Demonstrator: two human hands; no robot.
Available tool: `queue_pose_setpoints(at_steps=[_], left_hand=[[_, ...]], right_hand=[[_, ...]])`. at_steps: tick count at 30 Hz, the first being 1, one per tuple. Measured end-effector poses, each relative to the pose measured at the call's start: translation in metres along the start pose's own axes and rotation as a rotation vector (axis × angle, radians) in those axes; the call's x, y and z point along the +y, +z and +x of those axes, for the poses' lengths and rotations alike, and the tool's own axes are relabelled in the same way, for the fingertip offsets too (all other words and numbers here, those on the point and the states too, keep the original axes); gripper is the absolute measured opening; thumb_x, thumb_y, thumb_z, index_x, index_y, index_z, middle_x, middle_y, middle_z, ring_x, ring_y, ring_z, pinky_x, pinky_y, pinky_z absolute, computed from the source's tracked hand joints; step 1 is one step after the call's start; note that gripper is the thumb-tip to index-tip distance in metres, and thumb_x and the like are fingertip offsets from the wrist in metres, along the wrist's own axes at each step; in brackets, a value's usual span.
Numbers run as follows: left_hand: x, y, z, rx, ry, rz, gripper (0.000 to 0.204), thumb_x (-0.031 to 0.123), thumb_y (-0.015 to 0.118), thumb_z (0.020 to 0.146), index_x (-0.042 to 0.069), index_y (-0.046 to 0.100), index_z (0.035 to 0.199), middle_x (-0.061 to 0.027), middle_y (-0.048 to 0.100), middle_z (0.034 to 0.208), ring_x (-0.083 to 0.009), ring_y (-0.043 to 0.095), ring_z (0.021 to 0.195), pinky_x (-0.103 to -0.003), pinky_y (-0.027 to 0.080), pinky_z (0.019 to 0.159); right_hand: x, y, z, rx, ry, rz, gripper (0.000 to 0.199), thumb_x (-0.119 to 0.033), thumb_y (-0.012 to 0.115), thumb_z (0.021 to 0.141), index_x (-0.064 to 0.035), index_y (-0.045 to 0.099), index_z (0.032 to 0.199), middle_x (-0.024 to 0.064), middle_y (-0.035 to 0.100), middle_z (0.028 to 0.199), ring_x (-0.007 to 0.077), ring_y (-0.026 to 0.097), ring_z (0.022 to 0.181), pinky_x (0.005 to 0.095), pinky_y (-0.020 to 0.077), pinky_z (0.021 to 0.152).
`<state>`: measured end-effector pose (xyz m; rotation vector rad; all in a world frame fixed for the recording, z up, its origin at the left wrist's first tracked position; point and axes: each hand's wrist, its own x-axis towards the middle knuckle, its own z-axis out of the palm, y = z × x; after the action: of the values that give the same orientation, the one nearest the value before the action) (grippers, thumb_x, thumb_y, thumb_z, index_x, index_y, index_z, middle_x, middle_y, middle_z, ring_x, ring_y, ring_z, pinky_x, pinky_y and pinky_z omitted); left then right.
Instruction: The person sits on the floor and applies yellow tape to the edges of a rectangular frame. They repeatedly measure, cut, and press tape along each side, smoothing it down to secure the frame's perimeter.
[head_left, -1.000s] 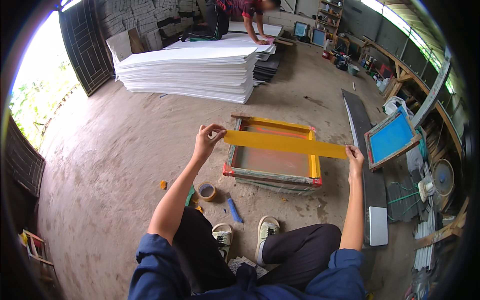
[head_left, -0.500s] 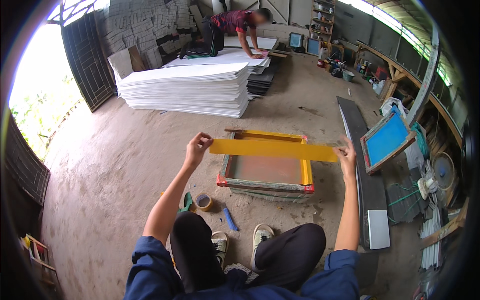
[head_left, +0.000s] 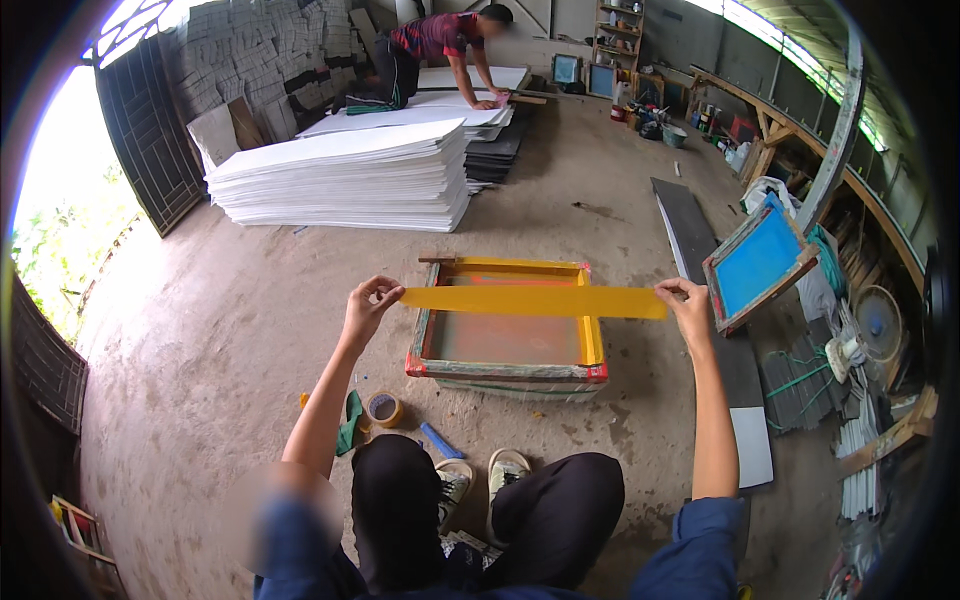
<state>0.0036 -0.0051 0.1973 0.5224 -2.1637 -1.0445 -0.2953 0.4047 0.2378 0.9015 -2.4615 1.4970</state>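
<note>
A strip of yellow tape (head_left: 535,301) is stretched taut between my two hands. My left hand (head_left: 371,302) pinches its left end, and my right hand (head_left: 686,303) pinches the right end. Below the strip rests a wooden screen-printing frame (head_left: 500,369) with red-taped corners; yellow tape lines its far and right inner edges. The strip hangs over the frame's mesh (head_left: 505,340), and whether it touches the frame I cannot tell. The frame sits on a box-like base (head_left: 520,388) on the floor.
Near my feet lie a tape roll (head_left: 384,409), a blue tool (head_left: 441,440) and a green scrap (head_left: 349,422). Stacked white sheets (head_left: 340,180) stand far left, where another person (head_left: 435,55) kneels. A blue-meshed frame (head_left: 758,262) and a fan (head_left: 878,312) are at right.
The view has shifted, so the scene sits further left. My right hand's fingers have settled at the strip's end. The tape stays stretched between both hands.
</note>
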Motion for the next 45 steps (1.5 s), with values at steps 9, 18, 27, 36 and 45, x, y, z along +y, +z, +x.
queue_pose_setpoints(at_steps=[9,18,27,36,45], left_hand=[[-0.043,0.009,0.005,-0.091,-0.251,-0.066,0.023,0.025,0.070,0.085,0.003,0.064,0.089,0.0000,0.061,0.071,-0.0066,0.052,0.068,-0.023,0.043,0.069],[-0.114,0.034,-0.003,-0.307,-0.310,0.209,0.019,0.022,0.073,0.079,0.005,0.072,0.088,-0.0040,0.065,0.068,-0.0077,0.055,0.063,-0.026,0.044,0.059],[-0.135,0.050,-0.026,-0.541,-0.540,0.220,0.019,0.022,0.074,0.078,0.006,0.073,0.089,-0.0034,0.067,0.072,-0.0096,0.050,0.060,-0.028,0.044,0.060],[-0.132,0.052,-0.001,-0.729,-0.576,0.207,0.020,0.025,0.074,0.078,0.007,0.072,0.086,-0.0029,0.065,0.076,-0.0113,0.051,0.068,-0.028,0.042,0.065],[-0.137,0.059,-0.013,-0.665,-0.635,0.118,0.021,0.022,0.069,0.083,0.002,0.067,0.086,-0.0035,0.060,0.077,-0.0128,0.050,0.071,-0.028,0.042,0.066]], right_hand=[[0.018,0.042,0.008,-0.170,0.055,-0.120,0.013,-0.017,0.074,0.073,-0.0084,0.072,0.083,0.0026,0.067,0.079,0.0182,0.057,0.086,0.0335,0.0418,0.088],[0.100,0.098,0.026,-0.678,0.340,-0.246,0.012,-0.011,0.072,0.073,-0.0037,0.070,0.081,0.0043,0.068,0.075,0.0123,0.061,0.072,0.0283,0.0460,0.073],[0.129,0.119,0.000,-0.949,0.696,-0.188,0.011,-0.008,0.072,0.074,0.0010,0.070,0.080,0.0073,0.068,0.076,0.0143,0.061,0.074,0.0299,0.0468,0.076],[0.145,0.123,0.012,-0.993,0.700,-0.164,0.010,-0.004,0.072,0.073,0.0023,0.069,0.080,0.0068,0.067,0.072,0.0133,0.061,0.068,0.0285,0.0481,0.070],[0.143,0.110,-0.003,-0.948,0.655,-0.208,0.008,-0.010,0.070,0.077,-0.0034,0.068,0.081,0.0026,0.063,0.071,0.0117,0.047,0.070,0.0263,0.0400,0.077]])
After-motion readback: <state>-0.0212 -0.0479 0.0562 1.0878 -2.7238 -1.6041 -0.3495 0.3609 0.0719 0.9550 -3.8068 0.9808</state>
